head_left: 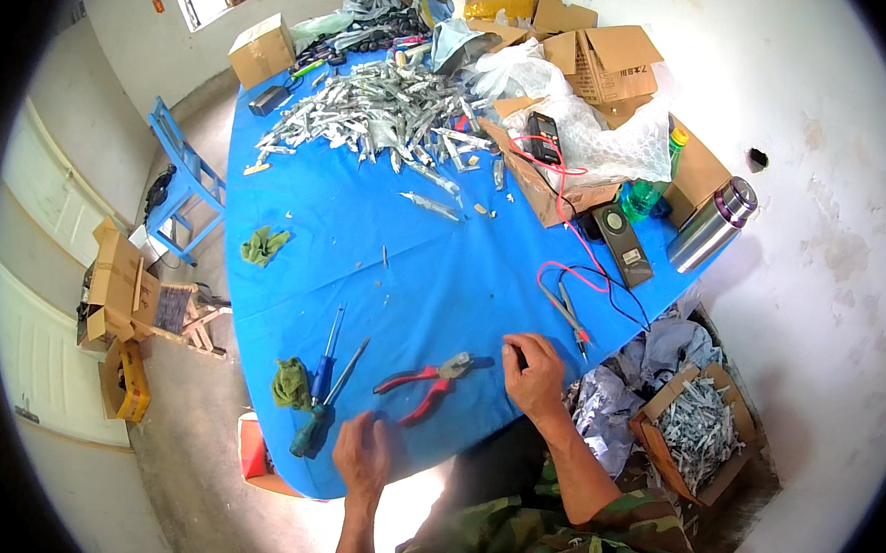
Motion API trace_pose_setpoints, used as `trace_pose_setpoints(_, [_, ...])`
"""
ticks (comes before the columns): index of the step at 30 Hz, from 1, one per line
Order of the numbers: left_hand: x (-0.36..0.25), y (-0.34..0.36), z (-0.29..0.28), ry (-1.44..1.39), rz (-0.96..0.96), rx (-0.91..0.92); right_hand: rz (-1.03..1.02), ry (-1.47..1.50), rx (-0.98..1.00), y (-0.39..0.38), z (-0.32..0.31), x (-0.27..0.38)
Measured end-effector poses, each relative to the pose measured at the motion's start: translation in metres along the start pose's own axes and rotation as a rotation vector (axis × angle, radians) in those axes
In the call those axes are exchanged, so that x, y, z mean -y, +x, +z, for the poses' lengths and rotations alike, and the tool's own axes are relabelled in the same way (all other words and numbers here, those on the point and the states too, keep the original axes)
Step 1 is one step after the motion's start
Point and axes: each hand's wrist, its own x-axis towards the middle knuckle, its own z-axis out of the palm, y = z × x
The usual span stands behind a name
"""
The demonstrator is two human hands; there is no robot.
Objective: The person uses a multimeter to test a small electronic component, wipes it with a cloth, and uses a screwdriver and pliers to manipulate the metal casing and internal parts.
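While both hands sit well apart at the near end in the head view, the left hand [362, 455] is loosely bent near the green-handled screwdriver [310, 430]; the right hand [535, 378] is half curled, thumb off the fingers. Red-handled pliers [445, 374] lie between them on the blue cloth [316, 205], handles spread. Silvery pieces [371, 113] heaped at far end.

Blue cloth [334, 261] offers free room beyond the obstructing pliers [449, 370].
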Motion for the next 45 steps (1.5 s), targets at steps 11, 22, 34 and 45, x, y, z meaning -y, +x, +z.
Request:
trace_pose_setpoints(11, [-0.010, -0.002, 0.004, -0.001, 0.016, -0.073, 0.011, 0.057, -0.005, -0.005, -0.003, -0.005])
trace_pose_setpoints(22, [0.001, 0.000, 0.017, 0.062, 0.124, -0.146, -0.034, 0.098, -0.056, -0.004, 0.001, -0.017])
trace_pose_setpoints(34, [0.003, -0.002, 0.017, 0.116, 0.111, -0.105, -0.062, 0.117, -0.030, -0.009, -0.001, -0.020])
trace_pose_setpoints(45, [-0.076, 0.017, 0.021, -0.006, 0.035, 0.010, -0.064, 0.172, -0.016, -0.004, -0.004, -0.014])
